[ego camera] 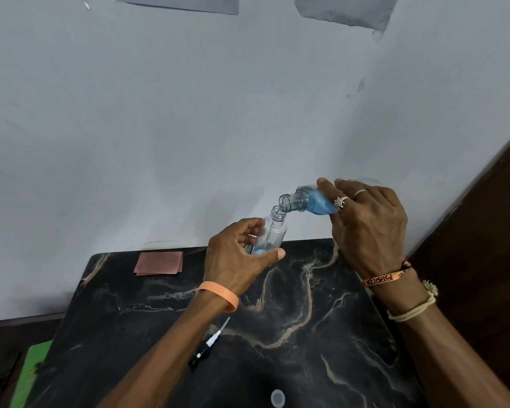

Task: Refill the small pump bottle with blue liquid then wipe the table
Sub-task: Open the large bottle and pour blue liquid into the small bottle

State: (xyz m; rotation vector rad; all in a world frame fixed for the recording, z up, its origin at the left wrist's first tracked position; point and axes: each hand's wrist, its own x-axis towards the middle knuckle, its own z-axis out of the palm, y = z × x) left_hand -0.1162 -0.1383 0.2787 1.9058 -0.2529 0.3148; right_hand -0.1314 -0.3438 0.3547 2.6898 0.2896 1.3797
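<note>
Tilted refill bottle [309, 201] apparently against small bottle [273, 234]

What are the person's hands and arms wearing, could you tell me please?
Both forearms are bare, no sleeves in view. The left hand has a plain orange wristband at the wrist. The right hand wears a silver turtle ring and a plain ring, plus an orange printed band and a cream cord at the wrist.
</note>
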